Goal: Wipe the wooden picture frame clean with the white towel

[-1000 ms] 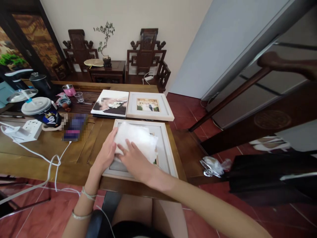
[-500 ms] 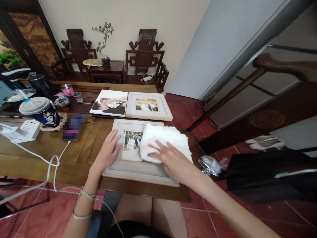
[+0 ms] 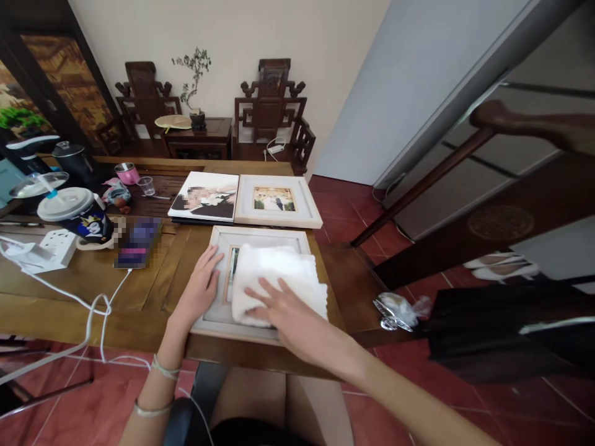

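low in the middle of the frame a white-framed picture [image 3: 260, 282] lies flat on the wooden table [image 3: 93, 291]. the right hand [image 3: 288, 313] presses flat, fingers spread, on a folded white cloth [image 3: 279, 275] that covers most of the glass. the left hand [image 3: 202, 288] rests open on the frame's left edge. just above lie a second framed photo [image 3: 277, 200] and a photo print [image 3: 204, 196]; a lidded cup [image 3: 77, 214] stands at left.

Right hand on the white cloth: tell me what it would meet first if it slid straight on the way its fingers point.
The right hand points up-left across the white cloth. Going straight on, it would probably meet the left hand resting on the picture frame's left edge, though depth is hard to judge.
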`<state>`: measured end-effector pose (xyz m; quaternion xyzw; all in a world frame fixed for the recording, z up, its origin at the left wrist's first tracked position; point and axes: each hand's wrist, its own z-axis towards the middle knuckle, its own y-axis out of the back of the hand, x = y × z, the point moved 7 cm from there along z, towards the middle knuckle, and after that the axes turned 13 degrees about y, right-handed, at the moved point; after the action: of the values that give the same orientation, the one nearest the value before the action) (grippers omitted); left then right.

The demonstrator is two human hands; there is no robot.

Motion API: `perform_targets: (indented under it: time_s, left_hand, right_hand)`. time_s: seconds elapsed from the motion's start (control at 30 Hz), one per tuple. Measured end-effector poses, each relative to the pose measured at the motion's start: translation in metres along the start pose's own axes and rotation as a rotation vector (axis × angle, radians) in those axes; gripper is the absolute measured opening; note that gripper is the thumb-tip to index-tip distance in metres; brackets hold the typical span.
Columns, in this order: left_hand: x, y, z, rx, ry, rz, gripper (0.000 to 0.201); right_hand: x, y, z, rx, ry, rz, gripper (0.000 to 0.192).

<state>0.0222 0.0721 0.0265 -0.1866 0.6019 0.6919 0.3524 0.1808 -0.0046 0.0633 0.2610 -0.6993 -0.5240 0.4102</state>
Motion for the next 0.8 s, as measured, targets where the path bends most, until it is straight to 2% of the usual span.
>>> perform_targets:
  time_s: [0.1, 0.23, 0.3, 0.47, 0.53, 0.6, 0.67, 0.73, 0.8]
  left_hand:
    - [0.002, 0.001, 0.0, -0.009, 0.029, -0.007, 0.042]
    - [0.007, 0.001, -0.001, -0.01, 0.106, -0.015, 0.045]
    - [0.01, 0.001, -0.001, -0.008, 0.149, -0.024, 0.048]
    - [0.013, 0.003, 0.0, -0.029, 0.242, -0.109, 0.06]
    - [0.018, 0.007, -0.003, -0.06, 0.36, -0.236, 0.066]
    - [0.024, 0.01, -0.011, -0.053, 0.537, -0.432, 0.071]
    - [0.025, 0.007, -0.026, 0.033, 0.705, -0.617, 0.07]
    - [0.018, 0.004, -0.042, 0.165, 0.786, -0.722, 0.061]
    - [0.014, 0.009, -0.059, 0.159, 0.85, -0.78, 0.057]
  right_hand:
    - [0.014, 0.0, -0.031, 0.04, 0.018, 0.11, 0.079]
    - [0.005, 0.006, -0.07, 0.011, -0.045, 0.208, 0.078]
    - [-0.007, 0.008, -0.084, -0.088, -0.076, 0.213, 0.075]
    - [-0.032, 0.001, -0.093, -0.499, -0.045, 0.188, 0.068]
    - [-0.036, -0.007, -0.092, -0.602, -0.042, 0.177, 0.067]
    - [-0.035, -0.014, -0.089, -0.654, -0.042, 0.168, 0.066]
    - [-0.03, -0.017, -0.086, -0.685, -0.031, 0.174, 0.066]
    - [-0.023, -0.015, -0.085, -0.705, -0.012, 0.185, 0.066]
    - [-0.017, -0.011, -0.086, -0.7, 0.022, 0.197, 0.065]
